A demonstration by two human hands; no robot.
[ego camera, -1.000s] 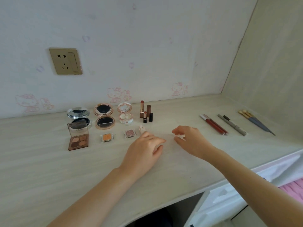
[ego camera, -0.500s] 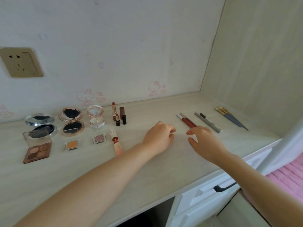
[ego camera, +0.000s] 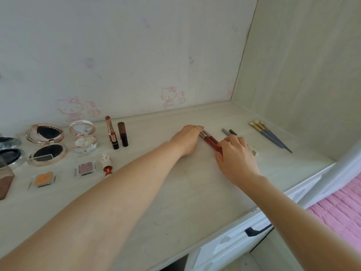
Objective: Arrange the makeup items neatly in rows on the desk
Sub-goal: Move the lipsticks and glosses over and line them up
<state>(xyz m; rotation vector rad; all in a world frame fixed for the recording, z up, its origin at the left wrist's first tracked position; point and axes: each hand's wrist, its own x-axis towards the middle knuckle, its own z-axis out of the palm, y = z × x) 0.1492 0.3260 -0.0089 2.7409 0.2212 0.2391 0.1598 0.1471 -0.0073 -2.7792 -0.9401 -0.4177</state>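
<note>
Makeup items are sitting in two groups on the tabletop (ego camera: 175, 192), and I am now working the red lip pencils (ego camera: 210, 140) lying at about one o'clock from the middle. A second ago both hands were hovering near the small pots on the left; they have since travelled right and reached the pencils, so I judge the left rows finished and the pencil row begun. My left hand (ego camera: 188, 139) is pressing its fingertips against the pencils' far ends, seemingly squaring them up; I cannot tell whether those fingers are curled round anything. My right hand (ego camera: 237, 157) is gripping the near ends of the pencils. Just beyond, at two o'clock, the grey pencils (ego camera: 229, 132) are showing only their tips, the rest being hidden behind my right hand. Farther right, the blue-handled brushes (ego camera: 270, 135) are lying apart, untouched. At nine o'clock the lipsticks (ego camera: 115, 133), compacts (ego camera: 46, 145) and single eyeshadow pots (ego camera: 86, 168) are standing in rows; the brown palette (ego camera: 5, 182) is being cut off by the frame edge.
</note>
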